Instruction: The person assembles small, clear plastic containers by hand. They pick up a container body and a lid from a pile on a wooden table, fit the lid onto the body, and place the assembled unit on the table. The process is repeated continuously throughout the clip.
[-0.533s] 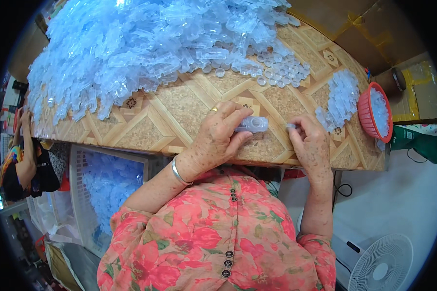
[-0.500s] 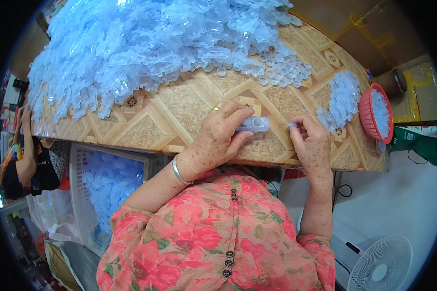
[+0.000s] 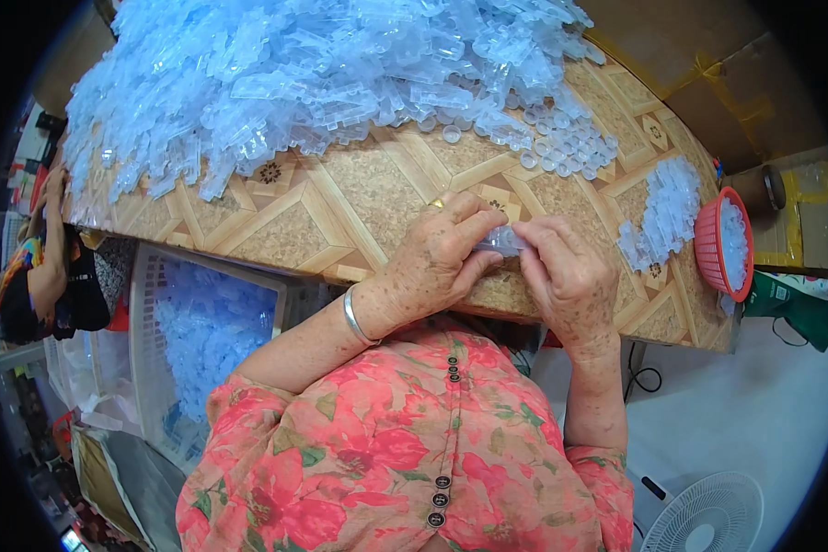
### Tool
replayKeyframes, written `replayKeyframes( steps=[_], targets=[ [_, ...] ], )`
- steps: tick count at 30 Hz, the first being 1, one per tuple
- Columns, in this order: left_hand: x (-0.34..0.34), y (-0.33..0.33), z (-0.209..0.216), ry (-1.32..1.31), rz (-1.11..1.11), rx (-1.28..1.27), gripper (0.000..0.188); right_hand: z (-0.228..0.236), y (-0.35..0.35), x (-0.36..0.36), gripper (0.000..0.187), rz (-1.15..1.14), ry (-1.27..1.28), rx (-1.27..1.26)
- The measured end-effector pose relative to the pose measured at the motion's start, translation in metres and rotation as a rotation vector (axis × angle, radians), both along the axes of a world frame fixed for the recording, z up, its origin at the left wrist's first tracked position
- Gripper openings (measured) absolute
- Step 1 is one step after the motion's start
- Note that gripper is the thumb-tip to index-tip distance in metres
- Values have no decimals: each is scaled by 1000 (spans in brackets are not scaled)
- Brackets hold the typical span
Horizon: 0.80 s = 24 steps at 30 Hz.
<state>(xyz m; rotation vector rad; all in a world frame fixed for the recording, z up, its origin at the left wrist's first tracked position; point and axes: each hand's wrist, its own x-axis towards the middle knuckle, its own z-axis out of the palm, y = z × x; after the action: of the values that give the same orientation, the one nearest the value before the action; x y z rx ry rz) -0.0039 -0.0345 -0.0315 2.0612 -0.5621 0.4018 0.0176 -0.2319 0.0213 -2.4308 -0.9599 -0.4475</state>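
Observation:
My left hand point(image 3: 449, 247), a ring on one finger, is closed around a clear plastic case point(image 3: 500, 241) just above the near part of the table. Its fingers cover much of the case. My right hand point(image 3: 570, 274) meets the case's right end, thumb and index finger pinched there on a small clear cap, mostly hidden by the fingertips. Beyond both hands lie several loose round clear caps point(image 3: 570, 143), beside a large heap of clear plastic cases point(image 3: 322, 92).
The wood-patterned table point(image 3: 359, 202) curves along its near edge. On its right are a smaller pile of clear pieces point(image 3: 669, 207) and a red basket point(image 3: 711, 241). A pale crate point(image 3: 280, 317) of clear pieces stands below left, a white fan point(image 3: 708, 524) below right. Another person point(image 3: 55, 285) is at far left.
My right hand has moved left with the small cap, from apart to touching the case's right end. The left hand keeps hold of the case. The whole view has shifted slightly.

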Motion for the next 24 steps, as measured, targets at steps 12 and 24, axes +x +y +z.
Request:
replayKeyframes(
  steps=[12,24],
  targets=[
    [-1,-1,0,18,8,9,43,-6,-1,6,31,-36,30,-84],
    [0,0,0,-12,-7,5,40,11,-4,8,26,38,376,33]
  ],
)
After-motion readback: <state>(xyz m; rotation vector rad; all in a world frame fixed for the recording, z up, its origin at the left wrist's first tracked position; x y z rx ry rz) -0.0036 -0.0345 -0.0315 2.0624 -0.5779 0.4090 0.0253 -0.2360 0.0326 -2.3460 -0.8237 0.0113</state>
